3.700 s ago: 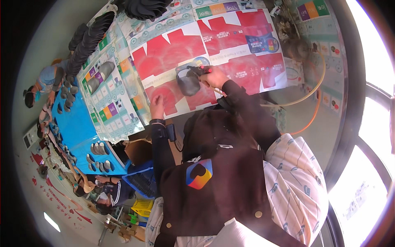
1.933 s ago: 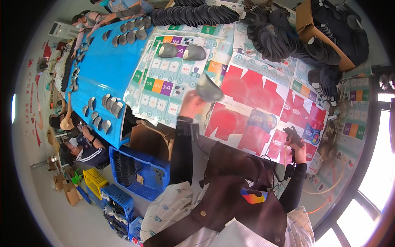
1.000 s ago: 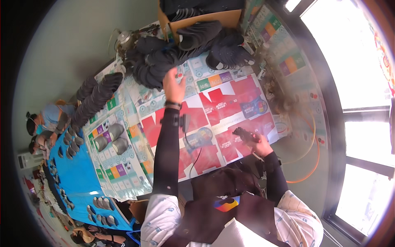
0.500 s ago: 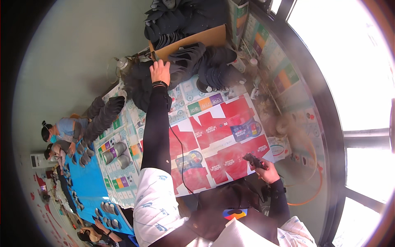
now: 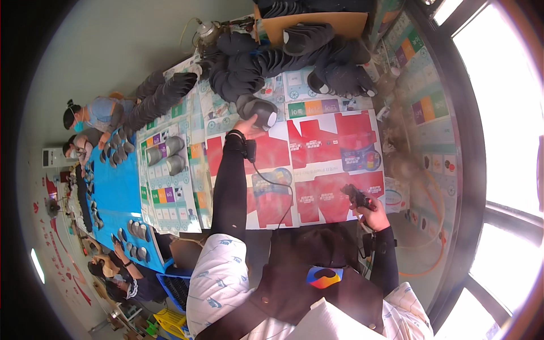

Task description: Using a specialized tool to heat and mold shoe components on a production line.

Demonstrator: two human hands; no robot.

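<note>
My left hand (image 5: 246, 128) is closed on a dark grey insole (image 5: 262, 112) with a pale patch at its end, held above the table's back left part. Just behind it lies a curving row of nested dark insoles (image 5: 235, 76). In my right hand (image 5: 374, 216) is a small black spray gun (image 5: 359, 198), its nozzle pointing up and left over the printed red-and-white cardboard sheet (image 5: 317, 198). The fingers of that hand wrap round the handle and partly hide it. A dark cable runs from my left wrist.
A cardboard box (image 5: 317, 24) with more dark insoles stands at the back. Three grey insoles (image 5: 174, 146) lie on the left of the table. Further left, people (image 5: 93, 116) sit by a blue tabletop (image 5: 113, 192). An orange hose (image 5: 439, 238) hangs at the right, near the windows.
My left hand has come back toward me from the pile and now holds an insole. My right hand with the spray gun has stayed close to the same spot; the view has shifted.
</note>
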